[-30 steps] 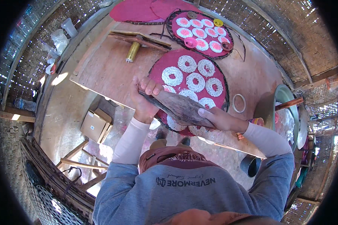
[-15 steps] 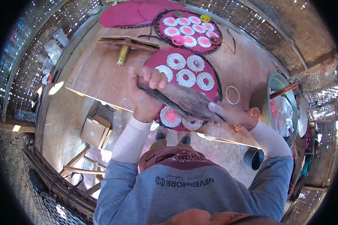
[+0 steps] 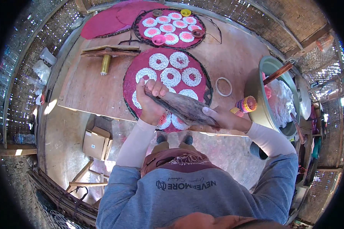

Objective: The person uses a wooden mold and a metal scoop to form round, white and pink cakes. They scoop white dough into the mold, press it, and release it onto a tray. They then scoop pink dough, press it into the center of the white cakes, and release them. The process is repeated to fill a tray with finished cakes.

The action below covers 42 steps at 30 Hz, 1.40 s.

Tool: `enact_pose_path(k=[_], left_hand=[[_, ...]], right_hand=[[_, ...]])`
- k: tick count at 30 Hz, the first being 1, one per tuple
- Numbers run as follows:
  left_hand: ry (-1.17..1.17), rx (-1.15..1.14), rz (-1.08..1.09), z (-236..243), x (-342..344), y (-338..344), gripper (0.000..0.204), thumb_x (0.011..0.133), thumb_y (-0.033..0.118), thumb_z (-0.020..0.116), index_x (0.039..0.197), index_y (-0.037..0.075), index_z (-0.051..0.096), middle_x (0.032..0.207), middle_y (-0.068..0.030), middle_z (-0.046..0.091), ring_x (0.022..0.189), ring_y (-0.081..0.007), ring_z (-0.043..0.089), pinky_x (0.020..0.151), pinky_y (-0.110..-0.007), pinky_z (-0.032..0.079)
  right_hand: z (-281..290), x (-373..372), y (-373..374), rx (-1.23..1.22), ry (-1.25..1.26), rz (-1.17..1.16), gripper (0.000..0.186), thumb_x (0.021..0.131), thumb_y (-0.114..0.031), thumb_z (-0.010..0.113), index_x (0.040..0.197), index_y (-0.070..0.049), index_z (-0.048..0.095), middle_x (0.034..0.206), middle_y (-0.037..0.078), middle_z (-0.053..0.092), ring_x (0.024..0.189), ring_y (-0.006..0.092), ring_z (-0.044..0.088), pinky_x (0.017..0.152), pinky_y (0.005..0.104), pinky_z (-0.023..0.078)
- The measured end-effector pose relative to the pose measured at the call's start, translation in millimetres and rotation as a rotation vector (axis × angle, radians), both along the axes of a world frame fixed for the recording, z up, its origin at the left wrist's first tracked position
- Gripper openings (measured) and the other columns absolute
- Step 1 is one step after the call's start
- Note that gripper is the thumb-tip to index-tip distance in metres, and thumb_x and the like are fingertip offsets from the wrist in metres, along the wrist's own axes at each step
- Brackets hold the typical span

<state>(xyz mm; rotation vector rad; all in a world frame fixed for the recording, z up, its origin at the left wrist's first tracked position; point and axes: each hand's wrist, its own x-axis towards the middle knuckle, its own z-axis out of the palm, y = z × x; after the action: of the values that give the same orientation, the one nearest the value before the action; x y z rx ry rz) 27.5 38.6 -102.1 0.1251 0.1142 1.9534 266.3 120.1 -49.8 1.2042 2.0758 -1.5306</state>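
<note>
A dark, weathered wooden board [image 3: 181, 105] is held between my two hands, slanting down to the right in front of my chest. My left hand [image 3: 152, 100] wraps around its upper left end, with fingers curled over the edge. My right hand [image 3: 227, 117] grips the lower right end, thumb on top and the other fingers hidden beneath. Under the board lies a round magenta tray [image 3: 132, 72] with a dark rim. It carries several white, stringy ring-shaped pieces [image 3: 170, 77], and the board and my hands cover part of its near side.
Farther back, another magenta tray [image 3: 167, 38] holds pink-centred rings and small bowls. A gold cylinder [image 3: 106, 65] lies against wooden slats [image 3: 111, 50] at the table's left. At right are a white hoop [image 3: 223, 87], a striped cup [image 3: 247, 104] and a large green tub [image 3: 264, 70]. A cardboard box [image 3: 96, 143] is below left.
The view has swung so the table and trays sit farther left, showing more of the tub and cup. My hands still hold the board, which has shifted slightly lower over the tray.
</note>
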Motion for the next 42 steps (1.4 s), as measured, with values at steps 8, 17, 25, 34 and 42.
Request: enact_pose_path(k=[8, 17, 25, 34, 42], left_hand=[[0.109, 0.160, -0.053, 5, -9, 3, 0.042, 0.092, 0.049, 0.036, 0.076, 0.012, 0.050, 0.064, -0.0028, 0.046, 0.071, -0.0198, 0.046, 0.068, -0.031, 0.037], [2.100, 0.048, 0.078, 73, 10, -34, 0.083, 0.075, 0.026, 0.072, 0.140, 0.003, 0.024, 0.138, -0.0149, 0.037, 0.125, -0.0270, 0.038, 0.106, -0.037, 0.027], [2.724, 0.110, 0.527, 124, 44, -19, 0.036, 0.073, 0.031, 0.067, 0.102, 0.012, 0.061, 0.092, -0.0091, 0.062, 0.088, -0.0239, 0.060, 0.075, -0.040, 0.043], [2.700, 0.203, 0.582, 158, 37, -12, 0.029, 0.066, 0.040, 0.068, 0.071, 0.013, 0.059, 0.058, -0.0056, 0.056, 0.053, -0.0223, 0.058, 0.052, -0.035, 0.039], [1.996, 0.204, -0.502, 128, -17, -17, 0.027, 0.072, 0.017, 0.076, 0.093, 0.005, 0.065, 0.086, -0.0047, 0.065, 0.080, -0.0123, 0.061, 0.071, -0.031, 0.048]], right_hand=[[-10, 1, 4, 0.303, 0.145, 0.036, 0.079, 0.084, -0.069, 0.037, 0.067, 0.004, 0.063, 0.051, 0.009, 0.052, 0.049, 0.0188, 0.054, 0.050, 0.0340, 0.043], [63, -20, 2, 0.163, 0.309, 0.197, 0.065, 0.084, -0.062, 0.048, 0.076, 0.001, 0.064, 0.056, 0.008, 0.056, 0.055, 0.0170, 0.058, 0.053, 0.0342, 0.045], [91, -63, 49, 1.324, 1.195, -0.259, 0.042, 0.078, -0.042, 0.065, 0.094, -0.004, 0.056, 0.078, 0.009, 0.057, 0.066, 0.0216, 0.055, 0.065, 0.0327, 0.045], [129, -45, -5, 0.688, 0.865, -0.210, 0.040, 0.078, -0.014, 0.056, 0.111, 0.001, 0.039, 0.085, 0.011, 0.048, 0.072, 0.0201, 0.049, 0.063, 0.0336, 0.040], [182, 16, -16, 1.014, 1.119, -0.134, 0.033, 0.077, -0.010, 0.053, 0.104, 0.000, 0.034, 0.076, 0.010, 0.044, 0.063, 0.0244, 0.052, 0.055, 0.0390, 0.041]])
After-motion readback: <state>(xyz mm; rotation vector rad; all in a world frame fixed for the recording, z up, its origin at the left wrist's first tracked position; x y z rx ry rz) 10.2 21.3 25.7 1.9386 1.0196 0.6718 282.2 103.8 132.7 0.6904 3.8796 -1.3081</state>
